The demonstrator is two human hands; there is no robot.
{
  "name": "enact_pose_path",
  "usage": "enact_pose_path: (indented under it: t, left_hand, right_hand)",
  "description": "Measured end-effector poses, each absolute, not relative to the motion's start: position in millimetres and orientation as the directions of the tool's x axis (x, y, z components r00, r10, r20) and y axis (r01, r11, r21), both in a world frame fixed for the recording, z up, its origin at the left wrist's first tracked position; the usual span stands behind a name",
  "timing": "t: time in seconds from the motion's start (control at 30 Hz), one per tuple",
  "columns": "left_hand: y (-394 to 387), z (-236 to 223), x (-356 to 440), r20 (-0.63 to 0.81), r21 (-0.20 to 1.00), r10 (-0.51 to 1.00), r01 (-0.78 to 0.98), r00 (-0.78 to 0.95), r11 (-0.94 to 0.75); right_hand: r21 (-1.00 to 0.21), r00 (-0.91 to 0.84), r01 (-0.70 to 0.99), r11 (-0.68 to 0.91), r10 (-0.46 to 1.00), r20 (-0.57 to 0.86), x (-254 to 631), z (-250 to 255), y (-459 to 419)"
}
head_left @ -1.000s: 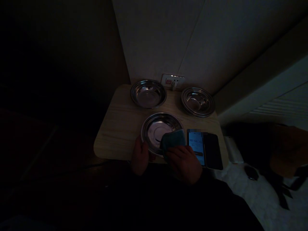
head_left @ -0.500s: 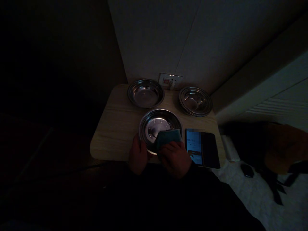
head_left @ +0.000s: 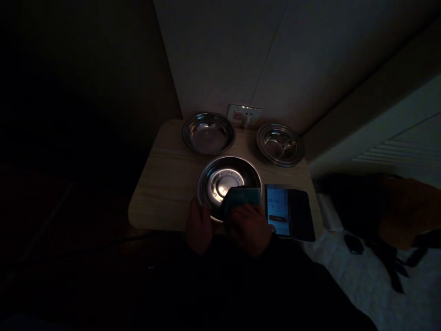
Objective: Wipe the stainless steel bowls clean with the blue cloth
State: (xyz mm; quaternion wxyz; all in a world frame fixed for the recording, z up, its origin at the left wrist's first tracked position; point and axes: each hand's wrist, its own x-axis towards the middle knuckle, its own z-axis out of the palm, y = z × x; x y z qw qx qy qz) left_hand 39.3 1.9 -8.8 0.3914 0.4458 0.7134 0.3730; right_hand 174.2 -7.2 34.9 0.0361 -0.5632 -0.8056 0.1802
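A shiny steel bowl [head_left: 225,181] rests at the front middle of a small wooden table [head_left: 161,184]. My left hand [head_left: 199,226] is closed on the bowl's near left rim. In my right hand [head_left: 250,229] is a teal cloth [head_left: 242,196], which lies over the near right part of the bowl's inside and rim. The fingers of that hand are curled on the cloth, and the bowl's near edge is partly hidden beneath them. The room is dim, so finger detail is hard to see.
Another steel bowl [head_left: 208,133] stands at the back left, and a stack of steel bowls [head_left: 279,145] at the back right. A lit phone [head_left: 278,211] lies in an open dark case [head_left: 302,215] at the right front. A wall socket [head_left: 244,115] with a plug is behind.
The cloth and my right hand have shifted very slightly within the bowl. My left hand stays at the rim, and the other bowls have not moved.
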Motion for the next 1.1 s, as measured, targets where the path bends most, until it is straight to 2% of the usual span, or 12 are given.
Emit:
enact_pose_path:
  t: [0.27,0.43,0.57,0.77,0.93,1.1]
  left_hand:
    - [5,-6,38,-0.21,0.862,0.908,0.37,-0.363,0.347]
    - [1,-4,40,-0.331,0.896,0.899,0.204,-0.287,0.395]
    - [2,-3,36,-0.303,0.92,0.924,0.179,-0.234,0.348]
    - [6,4,37,-0.328,0.918,0.908,0.14,-0.261,0.372]
    - [5,3,40,-0.3,0.897,0.904,0.233,-0.305,0.376]
    - [5,-4,39,-0.346,0.908,0.9,0.145,-0.265,0.392]
  right_hand:
    - [-0.358,-0.377,0.881,0.31,0.917,-0.134,152,38,5]
    - [-0.272,-0.385,0.899,0.343,0.915,-0.118,181,37,-3]
    - [-0.252,-0.425,0.877,0.408,0.905,-0.012,213,28,-10]
    - [-0.302,-0.428,0.841,0.449,0.893,0.137,230,10,-12]
    - [-0.317,-0.406,0.844,0.432,0.902,0.148,221,10,-14]
    - [-0.322,-0.389,0.859,0.398,0.916,0.097,217,19,-14]
